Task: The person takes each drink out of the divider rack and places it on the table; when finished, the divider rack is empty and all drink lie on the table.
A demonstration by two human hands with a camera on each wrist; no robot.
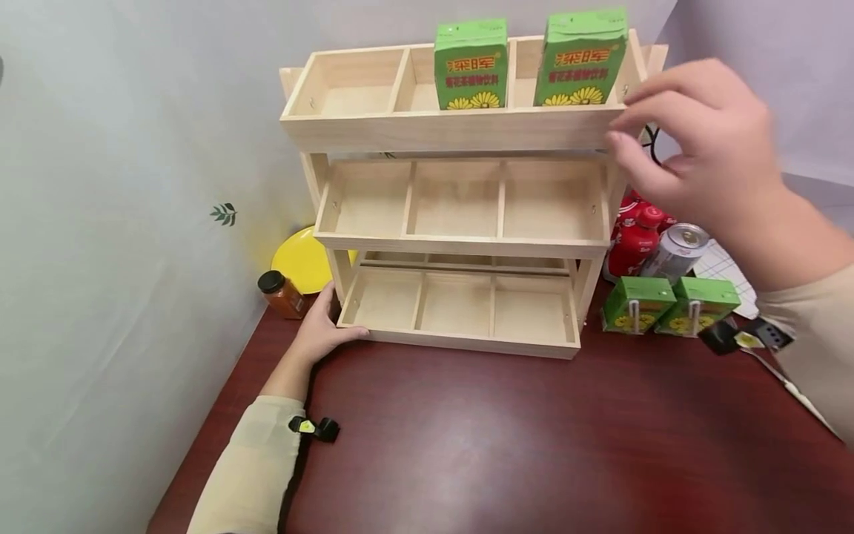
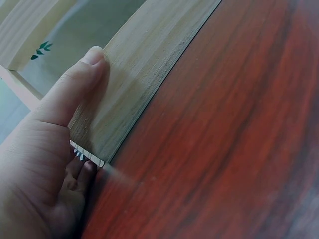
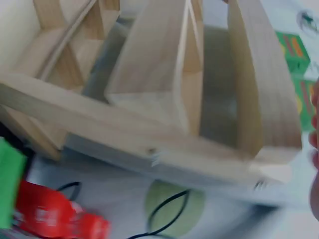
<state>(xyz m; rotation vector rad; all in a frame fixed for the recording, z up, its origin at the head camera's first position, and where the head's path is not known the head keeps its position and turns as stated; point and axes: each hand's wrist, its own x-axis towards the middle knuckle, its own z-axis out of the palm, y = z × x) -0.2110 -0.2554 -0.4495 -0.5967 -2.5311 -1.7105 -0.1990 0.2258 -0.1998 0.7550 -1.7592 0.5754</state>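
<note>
A three-tier wooden rack with divided trays stands on the table. My left hand grips the front left corner of its bottom tray. In the left wrist view the thumb lies on the front board, and the other fingers are behind the end of the board. Two green drink cartons stand in the top tray, one in the middle compartment and one in the right. Beside that tray's right end, my right hand is raised with nothing in it, fingers loosely bent and thumb apart.
Right of the rack are two more green cartons, a silver can and red bottles. A jar with a black lid and a yellow plate are at the left. A white cable crosses the table's right side.
</note>
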